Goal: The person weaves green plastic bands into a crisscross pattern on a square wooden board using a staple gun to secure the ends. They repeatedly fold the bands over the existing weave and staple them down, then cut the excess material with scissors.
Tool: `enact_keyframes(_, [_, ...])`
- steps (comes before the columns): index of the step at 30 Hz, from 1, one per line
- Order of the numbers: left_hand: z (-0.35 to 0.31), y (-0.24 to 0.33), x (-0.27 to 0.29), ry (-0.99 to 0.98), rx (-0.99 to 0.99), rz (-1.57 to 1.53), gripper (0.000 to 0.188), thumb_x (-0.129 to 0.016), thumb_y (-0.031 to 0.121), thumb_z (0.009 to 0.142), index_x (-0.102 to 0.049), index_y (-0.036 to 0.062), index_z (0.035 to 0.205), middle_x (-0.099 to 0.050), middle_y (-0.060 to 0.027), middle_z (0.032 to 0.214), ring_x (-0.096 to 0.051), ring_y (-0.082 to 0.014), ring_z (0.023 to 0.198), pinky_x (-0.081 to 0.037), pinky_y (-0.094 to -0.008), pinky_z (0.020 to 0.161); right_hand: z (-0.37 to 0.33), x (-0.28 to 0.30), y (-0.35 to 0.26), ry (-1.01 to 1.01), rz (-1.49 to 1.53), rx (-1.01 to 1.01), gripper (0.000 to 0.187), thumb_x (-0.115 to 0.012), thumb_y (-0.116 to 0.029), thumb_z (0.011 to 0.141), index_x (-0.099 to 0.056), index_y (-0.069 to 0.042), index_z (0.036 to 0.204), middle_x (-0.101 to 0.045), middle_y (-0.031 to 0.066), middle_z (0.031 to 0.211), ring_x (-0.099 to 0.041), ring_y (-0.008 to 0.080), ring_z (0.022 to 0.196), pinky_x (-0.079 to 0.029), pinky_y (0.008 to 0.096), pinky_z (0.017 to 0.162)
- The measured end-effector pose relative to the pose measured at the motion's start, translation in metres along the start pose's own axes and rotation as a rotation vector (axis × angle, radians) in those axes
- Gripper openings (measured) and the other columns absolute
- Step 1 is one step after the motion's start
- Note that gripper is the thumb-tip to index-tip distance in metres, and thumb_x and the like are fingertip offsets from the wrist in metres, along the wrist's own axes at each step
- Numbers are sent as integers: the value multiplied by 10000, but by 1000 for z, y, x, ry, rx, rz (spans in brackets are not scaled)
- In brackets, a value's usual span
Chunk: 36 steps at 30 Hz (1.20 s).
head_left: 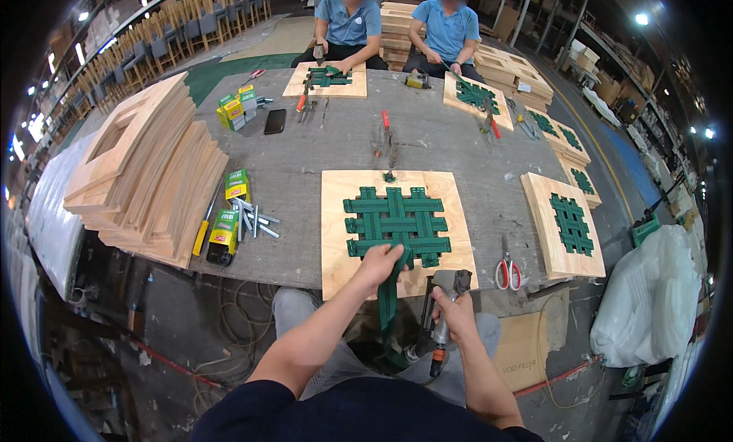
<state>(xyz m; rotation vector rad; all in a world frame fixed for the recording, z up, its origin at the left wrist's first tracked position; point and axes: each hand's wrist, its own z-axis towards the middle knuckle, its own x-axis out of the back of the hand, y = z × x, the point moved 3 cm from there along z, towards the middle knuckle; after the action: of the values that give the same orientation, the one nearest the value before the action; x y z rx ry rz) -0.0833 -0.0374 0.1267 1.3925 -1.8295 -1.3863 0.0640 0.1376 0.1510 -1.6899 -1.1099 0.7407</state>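
Head view shows my left hand (378,262) gripping a green webbing strap (388,298) taut over the near edge of the square plywood seat frame (336,213) on the tabletop (305,159), right hand (456,308) clenched on a pneumatic stapler (443,304); I judge steady tension matters before stapling.

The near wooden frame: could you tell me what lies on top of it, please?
Green webbing woven across the frame. The left hand presses a strap at its near edge, hiding what lies under the hand.
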Motion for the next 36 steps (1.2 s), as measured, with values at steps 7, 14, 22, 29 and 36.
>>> enact_keyframes(7, [42, 3, -4, -15, 115, 103, 365, -525, 356, 1084, -711, 44, 1114, -768, -37, 982, -634, -131, 724, -479, -318, 563, 15, -13, -20, -142, -110, -8, 274, -759, -215, 956, -613, -25, 1089, -638, 18, 764, -580, 115, 510, -444, 283, 427])
enact_keyframes(14, [46, -3, 1, -54, 123, 25, 363, -531, 356, 1082, -715, 46, 1128, -768, -32, 1009, -644, -130, 756, -473, -325, 586, 26, -35, -28, -179, -191, -16, 300, -762, -236, 950, -615, -15, 1090, -654, 28, 781, -576, 106, 507, -441, 272, 429])
enact_keyframes(22, [47, -7, 4, -67, 136, -22, 356, -534, 343, 1082, -699, 32, 1140, -768, -46, 1015, -659, -146, 762, -491, -353, 599, 35, -44, -21, -148, -302, -8, 274, -764, -221, 941, -621, -19, 1060, -634, 20, 740, -567, 101, 493, -436, 268, 415])
enact_keyframes(29, [53, -9, 7, -67, 129, -23, 358, -542, 341, 1078, -707, 26, 1124, -766, -64, 1012, -660, -166, 759, -498, -369, 609, 36, -47, -18, -138, -302, -17, 271, -758, -201, 942, -604, -17, 1068, -612, 13, 713, -557, 98, 486, -439, 271, 413])
enact_keyframes(36, [49, -5, 6, -53, 178, -55, 362, -546, 345, 1079, -712, 28, 1128, -760, -70, 1004, -656, -172, 757, -492, -374, 626, 28, -59, -24, -160, -268, -23, 217, -742, -176, 960, -629, -14, 1049, -637, 16, 741, -545, 98, 487, -440, 281, 424])
